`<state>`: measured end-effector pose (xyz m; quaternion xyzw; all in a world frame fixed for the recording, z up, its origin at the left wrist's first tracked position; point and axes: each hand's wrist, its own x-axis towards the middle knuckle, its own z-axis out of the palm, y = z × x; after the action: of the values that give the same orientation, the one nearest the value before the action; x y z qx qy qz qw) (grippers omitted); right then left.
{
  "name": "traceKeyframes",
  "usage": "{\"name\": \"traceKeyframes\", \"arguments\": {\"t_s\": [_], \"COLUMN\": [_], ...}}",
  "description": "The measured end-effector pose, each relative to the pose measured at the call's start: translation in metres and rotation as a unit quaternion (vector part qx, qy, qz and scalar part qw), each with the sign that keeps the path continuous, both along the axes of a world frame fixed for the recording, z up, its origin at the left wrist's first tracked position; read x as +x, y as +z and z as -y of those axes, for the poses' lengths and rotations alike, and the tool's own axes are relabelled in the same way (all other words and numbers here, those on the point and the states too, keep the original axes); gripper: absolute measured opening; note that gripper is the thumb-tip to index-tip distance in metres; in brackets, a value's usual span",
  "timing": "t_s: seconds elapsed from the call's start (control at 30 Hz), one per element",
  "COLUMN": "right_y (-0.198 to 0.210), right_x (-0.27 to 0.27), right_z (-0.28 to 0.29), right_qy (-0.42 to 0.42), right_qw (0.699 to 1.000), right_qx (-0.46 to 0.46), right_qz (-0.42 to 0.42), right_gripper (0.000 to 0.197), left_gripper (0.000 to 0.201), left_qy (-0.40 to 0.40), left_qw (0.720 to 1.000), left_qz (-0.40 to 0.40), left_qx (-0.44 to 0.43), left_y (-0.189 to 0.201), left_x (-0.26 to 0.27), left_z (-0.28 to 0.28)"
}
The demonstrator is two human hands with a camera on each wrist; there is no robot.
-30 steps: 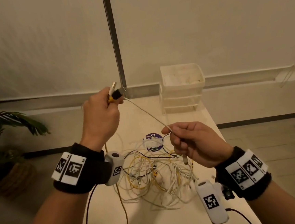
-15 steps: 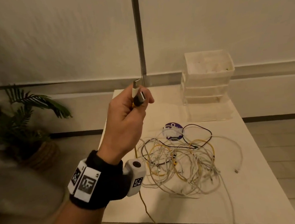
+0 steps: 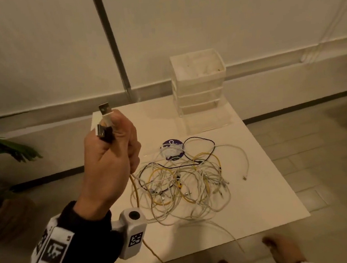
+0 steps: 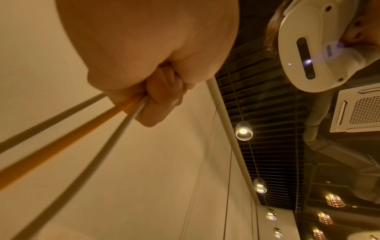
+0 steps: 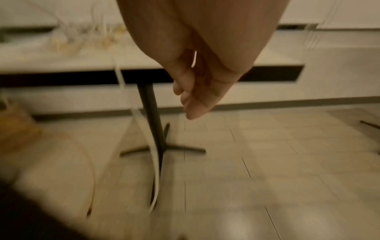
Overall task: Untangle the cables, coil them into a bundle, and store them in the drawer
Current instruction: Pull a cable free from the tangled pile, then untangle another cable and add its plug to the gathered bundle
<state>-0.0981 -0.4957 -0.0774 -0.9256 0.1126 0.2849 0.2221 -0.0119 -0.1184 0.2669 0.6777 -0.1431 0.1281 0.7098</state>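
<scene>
A tangle of white, yellow and black cables (image 3: pixel 183 178) lies in the middle of the white table (image 3: pixel 258 197). My left hand (image 3: pixel 119 144) is raised above the table's left side and grips three cable ends in a fist. A white USB plug (image 3: pixel 106 114) and a black USB plug (image 3: pixel 103 133) stick out above the thumb. The left wrist view shows a dark, a yellow (image 4: pixel 61 146) and a white cable leaving the fist (image 4: pixel 160 91). My right hand (image 3: pixel 281 245) hangs below the table's front edge, fingers relaxed (image 5: pixel 193 97), holding nothing. The white drawer unit (image 3: pixel 198 81) stands at the back.
A purple round sticker (image 3: pixel 170 145) lies behind the tangle. One white cable (image 5: pixel 144 128) hangs over the table's front edge, left of my right hand, near the black table leg (image 5: pixel 150 113). A potted plant (image 3: pixel 6 150) stands on the floor at left.
My right hand let go of the white cable and dropped below the table's front edge. The left hand keeps hold of the plug ends. My view swung left and back.
</scene>
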Motion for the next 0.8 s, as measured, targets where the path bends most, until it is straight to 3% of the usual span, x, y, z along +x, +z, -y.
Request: {"name": "traceKeyframes", "arguments": {"t_s": [0.07,0.13,0.27,0.4,0.67,0.8], "right_y": [0.016,0.042,0.064,0.049,0.014,0.025], "right_x": [0.034,0.077,0.153,0.193,0.199,0.199], "right_z": [-0.001,-0.009,-0.013,-0.007,-0.005,-0.004], "right_qy": [-0.026,-0.005,0.062,0.163,0.241,0.176], "right_qw": [0.994,0.986,0.988,0.976,0.945,0.961], "right_qx": [0.010,0.000,-0.036,-0.117,-0.186,-0.143], "right_qz": [0.109,0.166,0.136,0.085,0.119,0.158], "right_gripper": [0.032,0.029,0.049,0.061,0.027,0.024], "left_gripper": [0.048,0.055,0.056,0.044,0.044,0.040], "left_qy": [-0.028,-0.042,-0.048,-0.018,0.027,0.036], "left_qw": [0.999,0.998,0.996,0.995,0.987,0.986], "left_qz": [-0.019,-0.034,-0.076,-0.096,-0.153,-0.162], "left_qx": [-0.019,-0.028,-0.023,0.027,0.033,-0.033], "left_y": [-0.004,-0.008,-0.018,-0.027,-0.028,-0.025], "left_x": [0.001,0.001,0.001,0.004,0.017,0.026], "left_z": [0.007,0.018,0.041,0.052,0.065,0.069]}}
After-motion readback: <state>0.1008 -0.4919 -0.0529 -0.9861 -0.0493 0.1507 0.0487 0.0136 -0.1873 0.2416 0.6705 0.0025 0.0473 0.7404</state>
